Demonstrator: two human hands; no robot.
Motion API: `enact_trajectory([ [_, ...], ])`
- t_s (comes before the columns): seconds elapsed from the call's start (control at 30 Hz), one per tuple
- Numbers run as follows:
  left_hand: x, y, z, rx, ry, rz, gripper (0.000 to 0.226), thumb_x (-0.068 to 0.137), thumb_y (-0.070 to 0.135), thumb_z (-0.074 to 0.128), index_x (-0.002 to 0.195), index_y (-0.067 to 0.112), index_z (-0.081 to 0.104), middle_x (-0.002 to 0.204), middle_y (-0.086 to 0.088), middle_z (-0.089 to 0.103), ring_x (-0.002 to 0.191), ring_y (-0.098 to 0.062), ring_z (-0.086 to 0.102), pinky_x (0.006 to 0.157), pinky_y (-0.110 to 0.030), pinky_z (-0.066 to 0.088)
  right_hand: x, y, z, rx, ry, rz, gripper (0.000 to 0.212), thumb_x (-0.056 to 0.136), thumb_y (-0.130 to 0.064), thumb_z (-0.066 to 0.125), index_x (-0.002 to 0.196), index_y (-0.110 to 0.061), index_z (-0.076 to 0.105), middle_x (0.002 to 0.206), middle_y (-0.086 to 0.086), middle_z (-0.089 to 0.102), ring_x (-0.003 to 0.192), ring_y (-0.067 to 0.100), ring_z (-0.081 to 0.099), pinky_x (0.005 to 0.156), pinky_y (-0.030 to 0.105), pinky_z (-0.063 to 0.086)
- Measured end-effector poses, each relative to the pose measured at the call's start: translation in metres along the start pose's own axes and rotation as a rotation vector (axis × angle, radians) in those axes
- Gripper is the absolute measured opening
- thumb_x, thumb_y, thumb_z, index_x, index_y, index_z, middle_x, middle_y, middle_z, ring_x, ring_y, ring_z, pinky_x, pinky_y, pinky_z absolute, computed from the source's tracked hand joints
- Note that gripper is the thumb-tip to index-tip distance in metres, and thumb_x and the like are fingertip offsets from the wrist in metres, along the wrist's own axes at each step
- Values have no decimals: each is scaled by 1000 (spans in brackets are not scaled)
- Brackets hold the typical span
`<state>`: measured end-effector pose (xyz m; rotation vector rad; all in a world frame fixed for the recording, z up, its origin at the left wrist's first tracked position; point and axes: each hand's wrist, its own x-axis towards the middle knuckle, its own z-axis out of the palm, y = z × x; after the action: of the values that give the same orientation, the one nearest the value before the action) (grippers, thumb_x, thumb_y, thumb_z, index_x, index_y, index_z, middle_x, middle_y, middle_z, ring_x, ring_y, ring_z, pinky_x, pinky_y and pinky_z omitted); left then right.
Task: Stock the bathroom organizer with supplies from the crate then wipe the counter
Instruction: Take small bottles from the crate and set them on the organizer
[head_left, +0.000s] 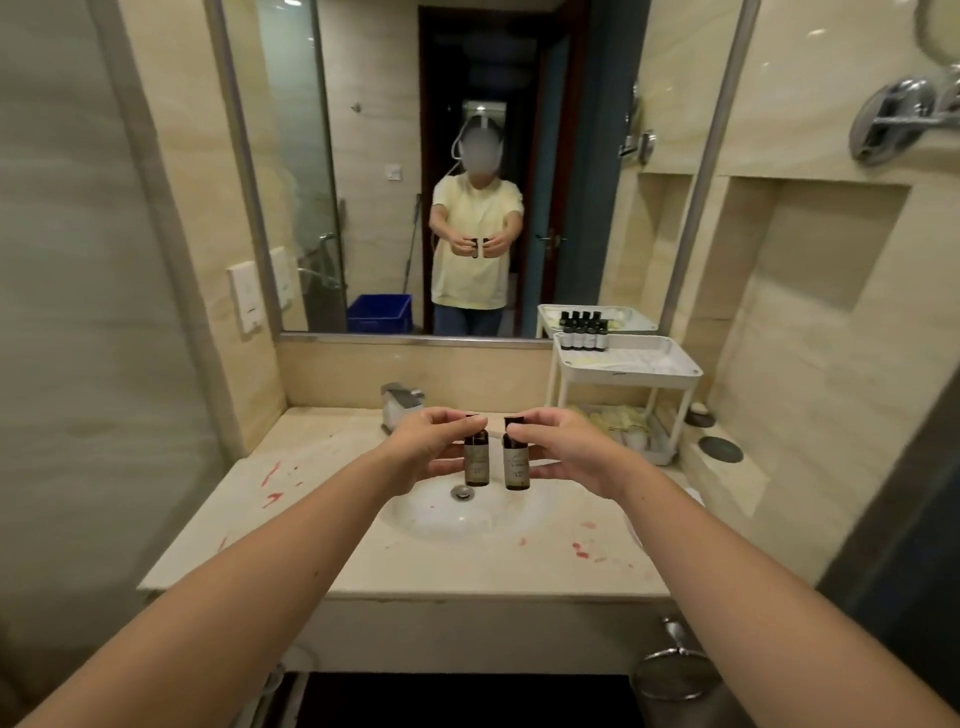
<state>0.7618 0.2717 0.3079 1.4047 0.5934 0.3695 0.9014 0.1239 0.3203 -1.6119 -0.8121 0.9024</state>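
The wide mirror (363, 156) above the table (322, 566) reflects a blue crate (379, 312) on the floor behind the person. The table has a sink (467, 514) sunk in its middle and red smears (272, 499) on both sides of the bowl, so the wiping looks not yet begun. At the back right corner stands the white two-tier rack (691, 370). A cluster of small dark bottles (584, 338) already stands at the back left of its upper tray, and pale packets (618, 421) lie on the lower one, so the stocking seems partly done. Both arms reach forward, nearly straight, and meet above the sink. The left hand (426, 441) pinches the left bottle (476, 460), fingers up at the cap and thumb lower on the body. The right hand (566, 447) holds the right bottle (516, 465) in the same way. The two bottles hang upright, side by side and just apart, in the air over the drain and well short of the rack. By my reckoning these two have yet to go onto the rack, then whatever the crate holds, then the smears.
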Motion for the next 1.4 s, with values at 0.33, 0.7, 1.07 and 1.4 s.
enact_trajectory([
  [0.33,131,35,40,77,-164,32,39,76,32,81,107,12,68,95,-4,76,84,-15,71,68,-26,58,70,-12,-77,26,223,5,27,91,-20,68,116,-14,63,112,7,70,104,21,67,86,36,57],
  [0.7,233,56,94,165,-267,51,36,76,29,80,106,13,69,95,-5,76,82,-15,70,75,-29,59,130,-6,-162,59,328,21,23,89,-21,70,112,-18,66,108,2,72,101,18,68,75,34,59],
  [1.07,355,82,168,210,-180,74,34,77,28,79,106,13,68,88,-1,75,74,-9,71,64,-22,57,218,-11,-287,14,303,8,20,91,-17,67,111,-15,67,106,2,72,98,14,68,78,32,59],
  [1.4,465,99,216,424,-109,150,31,85,21,74,111,8,66,104,-10,69,91,-20,66,77,-29,57,311,-11,-377,-184,280,43,13,92,-17,66,105,-16,66,106,1,68,101,14,64,85,33,56],
])
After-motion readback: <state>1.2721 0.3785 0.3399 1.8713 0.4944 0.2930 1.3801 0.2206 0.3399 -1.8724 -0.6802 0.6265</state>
